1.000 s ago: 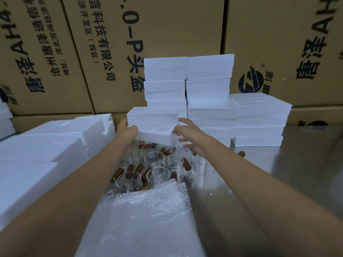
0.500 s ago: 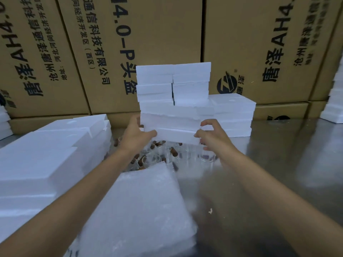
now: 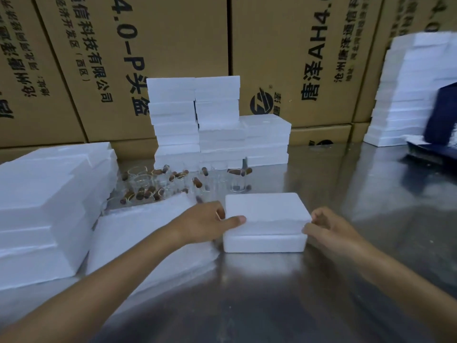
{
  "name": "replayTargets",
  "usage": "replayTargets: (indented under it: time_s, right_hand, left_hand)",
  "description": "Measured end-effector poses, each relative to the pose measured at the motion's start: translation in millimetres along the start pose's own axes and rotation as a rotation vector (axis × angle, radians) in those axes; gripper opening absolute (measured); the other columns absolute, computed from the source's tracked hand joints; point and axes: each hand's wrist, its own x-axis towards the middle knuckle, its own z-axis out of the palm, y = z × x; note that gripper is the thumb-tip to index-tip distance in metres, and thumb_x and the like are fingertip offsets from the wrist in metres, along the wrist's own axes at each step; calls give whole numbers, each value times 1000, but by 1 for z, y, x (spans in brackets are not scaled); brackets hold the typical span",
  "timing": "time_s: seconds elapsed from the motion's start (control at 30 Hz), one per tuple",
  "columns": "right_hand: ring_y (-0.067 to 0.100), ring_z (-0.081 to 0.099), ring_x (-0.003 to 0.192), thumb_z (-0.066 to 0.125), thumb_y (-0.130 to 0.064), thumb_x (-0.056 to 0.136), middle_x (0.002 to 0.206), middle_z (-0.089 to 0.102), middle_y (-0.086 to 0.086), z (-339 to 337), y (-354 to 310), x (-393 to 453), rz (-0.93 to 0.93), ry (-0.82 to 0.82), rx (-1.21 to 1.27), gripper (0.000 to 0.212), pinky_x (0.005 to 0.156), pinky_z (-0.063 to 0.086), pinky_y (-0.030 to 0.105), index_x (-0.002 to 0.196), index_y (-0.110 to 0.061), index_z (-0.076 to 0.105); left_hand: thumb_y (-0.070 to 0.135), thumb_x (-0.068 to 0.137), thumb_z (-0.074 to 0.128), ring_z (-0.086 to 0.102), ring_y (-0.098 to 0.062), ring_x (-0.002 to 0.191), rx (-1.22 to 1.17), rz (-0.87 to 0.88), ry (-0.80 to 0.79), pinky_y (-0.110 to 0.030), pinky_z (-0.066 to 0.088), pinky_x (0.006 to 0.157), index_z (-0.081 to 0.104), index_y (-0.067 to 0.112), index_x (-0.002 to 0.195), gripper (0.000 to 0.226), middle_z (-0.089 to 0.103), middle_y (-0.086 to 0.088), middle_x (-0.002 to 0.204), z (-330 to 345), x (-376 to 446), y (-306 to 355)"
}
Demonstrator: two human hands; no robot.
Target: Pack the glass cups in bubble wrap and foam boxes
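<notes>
**Foam box set down, both hands at its lid**

Nearest, two forearms reach in over the steel table [image 3: 247, 293]. Between the hands a closed foam box [image 3: 265, 222] sits flat on the bare metal, lid on base, a seam showing along its near side. The left hand [image 3: 205, 225] grips the box's left end, thumb laid along the lid's near edge and fingers curled round the far corner. The right hand [image 3: 329, 230] is at the right end, fingers curled, tips touching the lid by the seam. Holding both ends like this steadies the box and, I judge, readies the lid for lifting. What the box holds is hidden while it is closed.

Left of the box lies a sheet stack of bubble wrap [image 3: 148, 238], touching the box's left side, close at hand for wrapping. Further left, flat foam slabs [image 3: 44, 199] are piled at the table's edge.

Beyond the box stand the glass cups [image 3: 158, 181], clustered upright, unwrapped, their brown handles pointing all ways. None is yet in a box.

Behind them rises a foam stack [image 3: 197, 120] of closed boxes; another stack [image 3: 410, 90] stands far right, beside a blurred dark blue object [image 3: 442, 115]. Printed cartons [image 3: 148, 58] wall off the back.
</notes>
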Motion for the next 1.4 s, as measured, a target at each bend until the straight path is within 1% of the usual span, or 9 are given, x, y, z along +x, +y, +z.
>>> replayTargets:
  time_s: [0.23,0.37,0.5,0.57,0.73,0.9,1.07,1.2,1.4]
  right_hand:
    - [3,57,78,64,-37,88,92,62,-14,-10,-40,20,-25,31,-14,12,59,40,21,95,-27,62]
    - [-1,52,86,59,-36,93,103,59,-13,7,-52,41,28,-26,-3,18,63,38,19,106,-25,64]
    - [15,57,74,58,-27,95,88,62,7,27,-43,55,125,-63,-9,32,60,37,24,108,2,65]
    - [16,53,69,57,-26,95,86,58,6,31,-37,60,153,-83,7,25,60,38,27,95,-3,65]
    - [8,53,73,53,-23,96,93,63,-1,32,-34,87,68,28,-70,18,60,40,23,104,-11,65]
    - [25,53,119,47,-25,100,137,52,7,49,-65,126,-122,42,-294,39,91,43,32,138,-15,49]
    - [34,47,127,41,-13,98,146,46,14,95,-94,166,-204,-117,-512,47,105,41,42,145,-18,41]
    - [28,32,142,36,-5,100,160,28,10,119,-99,197,-139,-281,-622,51,110,28,29,150,-12,36]
    - [36,35,132,46,-9,89,138,50,10,126,-80,220,-210,-199,-869,55,107,33,42,141,-25,48]
  left_hand:
    - [71,90,46,61,-14,92,6,-11,258,-35,48,84,56,23,108,52,65,9,97,-14,24,5]
    - [64,95,43,62,-21,99,62,-82,201,-32,45,75,60,13,110,56,64,3,104,-13,47,-3]
    - [59,98,42,59,-21,74,164,-124,71,-33,44,69,50,11,72,56,54,-2,70,0,61,-12]
    - [54,100,45,57,-22,70,141,-103,104,-34,44,68,47,11,65,55,53,-4,67,4,61,-15]
    - [21,102,49,55,-24,121,-79,82,432,-27,40,92,66,13,125,30,62,-6,128,-2,37,-29]
    - [12,98,50,47,-20,119,-56,37,673,-36,37,103,67,19,116,25,54,3,110,7,12,-53]
    - [12,99,49,45,-21,122,-50,2,558,-38,39,106,65,17,121,27,52,-2,116,21,13,-66]
    - [16,100,46,43,-17,115,21,31,573,-34,36,103,66,18,121,29,52,1,114,30,15,-74]
    - [21,101,43,42,-15,115,70,35,582,-31,34,102,65,21,122,30,52,3,118,32,19,-76]
